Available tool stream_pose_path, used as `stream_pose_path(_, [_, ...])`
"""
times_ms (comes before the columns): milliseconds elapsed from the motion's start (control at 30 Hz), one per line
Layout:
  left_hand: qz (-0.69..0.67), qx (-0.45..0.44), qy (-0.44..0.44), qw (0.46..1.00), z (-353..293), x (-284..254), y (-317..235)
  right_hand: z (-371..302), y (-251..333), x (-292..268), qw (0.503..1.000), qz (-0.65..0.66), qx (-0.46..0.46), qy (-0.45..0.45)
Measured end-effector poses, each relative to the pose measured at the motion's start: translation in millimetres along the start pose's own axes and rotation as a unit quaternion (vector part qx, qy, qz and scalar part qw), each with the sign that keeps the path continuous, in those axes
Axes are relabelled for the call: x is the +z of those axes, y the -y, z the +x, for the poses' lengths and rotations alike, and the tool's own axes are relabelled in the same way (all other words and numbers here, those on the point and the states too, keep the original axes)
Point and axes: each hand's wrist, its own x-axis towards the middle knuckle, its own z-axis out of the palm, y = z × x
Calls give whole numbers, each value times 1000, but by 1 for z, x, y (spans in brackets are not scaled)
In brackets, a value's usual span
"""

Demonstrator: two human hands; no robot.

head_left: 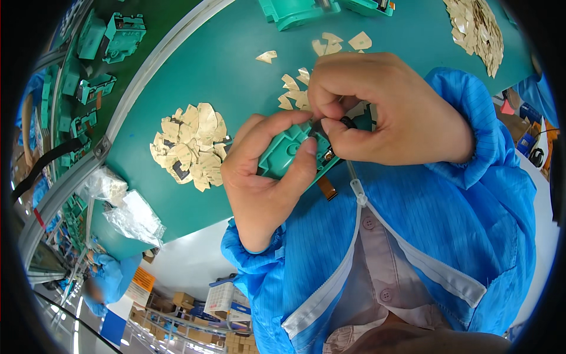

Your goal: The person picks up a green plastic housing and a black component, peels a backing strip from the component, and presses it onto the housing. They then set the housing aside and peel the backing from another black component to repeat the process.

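Note:
My left hand (pixel 262 174) is closed round a green plastic housing (pixel 284 154), thumb on its near face and fingers along its far edge. An orange-brown flat ribbon cable (pixel 326 188) hangs from the housing's lower end. Over the right end of the housing, my right hand (pixel 377 112) pinches at a small dark part (pixel 320 128), mostly hidden by the fingertips; its kind cannot be made out. Just beyond the hands lie loose cream paper backing pieces (pixel 293 88), partly covered by my right hand.
A pile of cream backing pieces (pixel 191 144) lies left on the green table (pixel 236 71), another pile (pixel 476 32) at far right. More green housings (pixel 298 10) sit at the far edge. Clear plastic bags (pixel 134 217) lie lower left. Beyond a metal rail (pixel 127 112), green housings (pixel 125 36) stand on a line.

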Motion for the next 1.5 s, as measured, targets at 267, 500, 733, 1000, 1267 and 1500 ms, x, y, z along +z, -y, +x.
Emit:
stream_pose_path(267, [-7, -2, 6, 1000, 1, 1, 3, -2, -4, 2, 1000, 4, 2, -1])
stream_pose_path(500, [-26, -5, 7, 1000, 0, 2, 3, -1, -5, 1, 1000, -6, 3, 8])
stream_pose_path(733, [-31, -19, 9, 999, 1, 2, 2, 0, -7, 0, 1000, -14, -2, 14])
stream_pose_path(1000, [-112, -34, 25, 993, -2, -4, 10, 2, -14, -9, 981, 135, 95, 99])
stream_pose_path(1267, [-163, -32, 46, 985, -1, -4, 15, 0, -18, -6, 958, 232, 127, 111])
stream_pose_path(1500, [-289, -53, 38, 955, -5, 0, 26, 0, -18, -5, 928, 287, 162, 175])
